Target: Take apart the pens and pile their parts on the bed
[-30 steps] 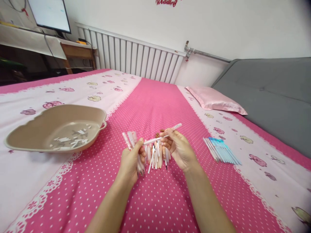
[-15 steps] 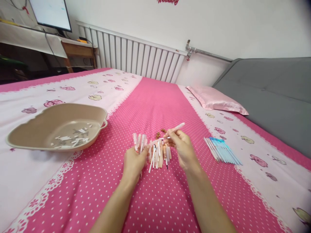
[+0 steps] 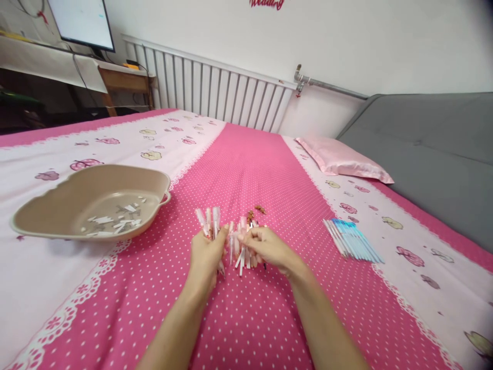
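Observation:
My left hand (image 3: 205, 255) is closed around several slim pens (image 3: 208, 221) with pinkish, see-through caps, their ends fanning out above the fingers. To its right lies a loose pile of pens (image 3: 242, 258), mostly white and pale pink, on the dotted bedcover. My right hand (image 3: 265, 247) reaches over this pile from the right, its thumb and finger pinched on a pale pink pen (image 3: 243, 223). The hand covers much of the pile. Just beyond it are small brown pieces (image 3: 260, 209), too small to name.
A beige plastic basin (image 3: 115, 200) with white and grey scraps in it stands on the left. On the right lies a neat row of light-blue pens (image 3: 354, 240). Farther back are a pink pillow (image 3: 342, 159), a grey headboard (image 3: 423, 149) and a white radiator (image 3: 208, 79).
My right hand has moved left and down with the pen, from above the pile onto it. My left hand has shifted slightly left, and the pens in it have spread apart.

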A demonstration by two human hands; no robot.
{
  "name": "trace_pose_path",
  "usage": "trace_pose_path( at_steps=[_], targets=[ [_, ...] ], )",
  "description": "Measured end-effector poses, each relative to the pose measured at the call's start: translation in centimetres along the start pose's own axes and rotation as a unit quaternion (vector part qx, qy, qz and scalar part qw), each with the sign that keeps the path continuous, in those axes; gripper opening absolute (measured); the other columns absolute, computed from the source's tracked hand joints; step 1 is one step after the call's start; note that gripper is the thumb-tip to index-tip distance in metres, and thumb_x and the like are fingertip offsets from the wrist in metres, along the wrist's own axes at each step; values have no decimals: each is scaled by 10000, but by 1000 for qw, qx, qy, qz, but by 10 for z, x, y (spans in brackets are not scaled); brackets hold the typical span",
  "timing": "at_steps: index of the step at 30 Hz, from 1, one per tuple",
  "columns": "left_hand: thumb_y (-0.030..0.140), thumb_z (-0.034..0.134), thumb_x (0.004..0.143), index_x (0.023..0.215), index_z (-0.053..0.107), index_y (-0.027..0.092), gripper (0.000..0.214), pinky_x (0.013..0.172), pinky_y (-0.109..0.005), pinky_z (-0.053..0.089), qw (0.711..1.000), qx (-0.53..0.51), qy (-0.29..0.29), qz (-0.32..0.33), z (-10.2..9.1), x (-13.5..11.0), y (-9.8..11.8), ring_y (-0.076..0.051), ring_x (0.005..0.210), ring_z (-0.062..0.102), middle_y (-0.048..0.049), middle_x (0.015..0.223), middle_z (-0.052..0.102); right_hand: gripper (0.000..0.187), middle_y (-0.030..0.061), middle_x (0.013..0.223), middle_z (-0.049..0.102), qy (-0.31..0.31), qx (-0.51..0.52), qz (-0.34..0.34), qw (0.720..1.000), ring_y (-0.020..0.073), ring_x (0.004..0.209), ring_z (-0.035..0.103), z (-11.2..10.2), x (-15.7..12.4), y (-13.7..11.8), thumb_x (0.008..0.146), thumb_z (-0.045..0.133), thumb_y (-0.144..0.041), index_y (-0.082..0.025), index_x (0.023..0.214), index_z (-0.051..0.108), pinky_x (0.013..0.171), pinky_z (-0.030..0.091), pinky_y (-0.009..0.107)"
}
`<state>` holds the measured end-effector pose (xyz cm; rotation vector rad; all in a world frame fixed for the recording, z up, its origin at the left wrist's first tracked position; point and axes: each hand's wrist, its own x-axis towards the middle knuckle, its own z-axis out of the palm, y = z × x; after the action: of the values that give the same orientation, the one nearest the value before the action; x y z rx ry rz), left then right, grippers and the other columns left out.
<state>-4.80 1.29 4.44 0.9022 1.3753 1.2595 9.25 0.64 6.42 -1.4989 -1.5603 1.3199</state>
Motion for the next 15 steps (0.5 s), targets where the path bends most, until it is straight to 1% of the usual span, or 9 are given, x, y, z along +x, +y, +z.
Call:
trace_pose_path(
  at_steps=[2,4,8,10,12,14,15],
  targets=[
    [336,661,605,637,527,138,241,336,-158,246,998,-57,-25,-33,0,-3,6,-54,333,356,68,377,432,393,-36,441,505,3,-23,-3,1000,82,389,472,4,4,7,724,556,-522,-172,549,517,408,336,197],
    [259,655,608,714,535,137,202,341,-152,281,992,-97,-55,-66,0,-5,11,-59,336,387,70,389,452,389,-23,454,536,12,-17,1,1000,93,388,490,5,6,11,728,549,-523,-171,564,549,415,350,209],
    [164,640,620,836,539,136,241,426,-182,404,979,-133,-114,-100,-1,-10,17,-81,406,491,47,474,532,363,-9,502,567,56,22,-8,998,104,383,501,1,5,7,720,566,-519,-162,662,594,406,353,220],
    [166,661,619,850,557,127,256,470,-194,430,972,-130,-166,-102,-2,-12,18,-84,450,520,24,535,572,343,-10,558,584,74,46,-28,996,98,407,508,0,4,3,718,578,-504,-164,753,609,413,361,214],
    [197,681,624,837,583,115,248,506,-202,439,960,-118,-237,-95,-2,-14,16,-92,499,547,1,583,600,340,3,658,615,71,68,-55,994,97,477,536,0,2,-1,719,589,-482,-168,849,615,452,390,210],
    [229,689,631,841,607,108,257,554,-214,445,945,-103,-300,-80,-1,-15,14,-109,558,574,-17,625,623,339,19,728,629,53,74,-73,993,102,555,559,1,1,-2,714,605,-464,-165,872,621,502,415,211],
    [234,694,630,856,616,108,270,584,-220,448,940,-97,-318,-72,-1,-16,14,-117,590,585,-23,648,634,331,20,726,627,45,73,-77,993,103,573,558,1,0,-2,707,616,-456,-160,855,625,512,416,209]
  ],
)
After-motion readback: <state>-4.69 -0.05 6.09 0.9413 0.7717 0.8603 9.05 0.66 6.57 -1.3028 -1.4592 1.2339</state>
